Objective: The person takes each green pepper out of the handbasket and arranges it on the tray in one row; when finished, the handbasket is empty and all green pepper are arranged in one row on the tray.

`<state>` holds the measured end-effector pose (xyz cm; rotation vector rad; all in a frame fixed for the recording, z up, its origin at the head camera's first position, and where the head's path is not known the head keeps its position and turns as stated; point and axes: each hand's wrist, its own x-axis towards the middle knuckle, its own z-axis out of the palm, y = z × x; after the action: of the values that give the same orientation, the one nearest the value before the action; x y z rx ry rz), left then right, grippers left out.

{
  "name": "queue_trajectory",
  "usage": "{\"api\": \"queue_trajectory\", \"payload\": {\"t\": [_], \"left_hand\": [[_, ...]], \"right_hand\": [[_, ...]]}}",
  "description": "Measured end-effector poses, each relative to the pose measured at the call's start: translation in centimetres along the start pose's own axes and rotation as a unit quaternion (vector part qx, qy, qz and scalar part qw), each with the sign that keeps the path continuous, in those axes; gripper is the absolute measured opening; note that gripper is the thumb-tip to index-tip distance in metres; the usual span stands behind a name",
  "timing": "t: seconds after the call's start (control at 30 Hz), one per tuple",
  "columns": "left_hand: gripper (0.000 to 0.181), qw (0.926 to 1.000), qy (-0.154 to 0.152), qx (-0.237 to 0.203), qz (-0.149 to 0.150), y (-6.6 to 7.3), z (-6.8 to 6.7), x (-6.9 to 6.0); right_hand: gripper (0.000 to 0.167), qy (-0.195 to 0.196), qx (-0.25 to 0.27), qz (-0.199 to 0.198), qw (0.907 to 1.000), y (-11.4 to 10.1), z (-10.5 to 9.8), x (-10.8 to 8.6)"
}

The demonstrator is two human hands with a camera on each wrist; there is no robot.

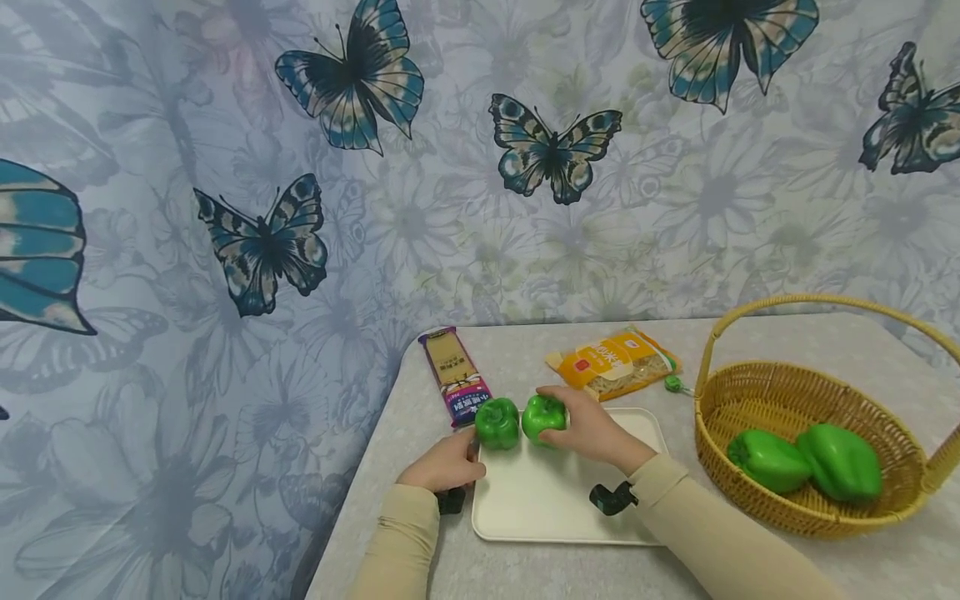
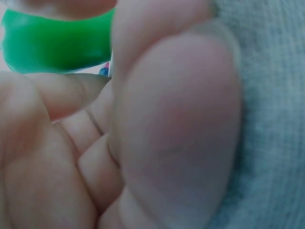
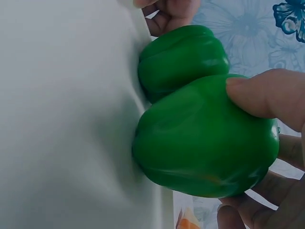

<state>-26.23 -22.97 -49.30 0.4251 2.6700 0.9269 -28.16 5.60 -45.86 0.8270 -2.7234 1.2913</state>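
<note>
Two green bell peppers stand side by side at the far left part of a cream tray (image 1: 540,500). My right hand (image 1: 585,425) grips the right pepper (image 3: 205,138), thumb on one side and fingers round the other. The left pepper (image 3: 183,62) stands close beside it, at the tray's corner. At the tray's left edge, next to that pepper, is my left hand (image 1: 446,462). Its fingers (image 2: 100,167) are curled in, with nothing seen inside them. Whether it touches the rim is hard to see.
A wicker basket (image 1: 810,521) with a tall handle stands on the right, holding two more green peppers (image 1: 840,462). Behind the tray lie a long noodle pack (image 1: 453,367) and an orange bag (image 1: 618,362). A small green-headed object (image 1: 673,383) lies by the basket.
</note>
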Motion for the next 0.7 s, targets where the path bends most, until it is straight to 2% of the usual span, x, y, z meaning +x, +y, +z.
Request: {"api": "queue_trajectory", "payload": {"t": [0.23,0.7], "left_hand": [[0.036,1.0,0.0,0.001,-0.003,0.2,-0.04,-0.09],[0.037,0.9999,0.001,0.004,-0.01,0.56,-0.24,-0.31]], "right_hand": [[0.073,0.007,-0.002,-0.013,0.9999,0.65,0.53,0.19],[0.077,0.008,-0.006,-0.007,0.9999,0.17,0.51,-0.03]]}}
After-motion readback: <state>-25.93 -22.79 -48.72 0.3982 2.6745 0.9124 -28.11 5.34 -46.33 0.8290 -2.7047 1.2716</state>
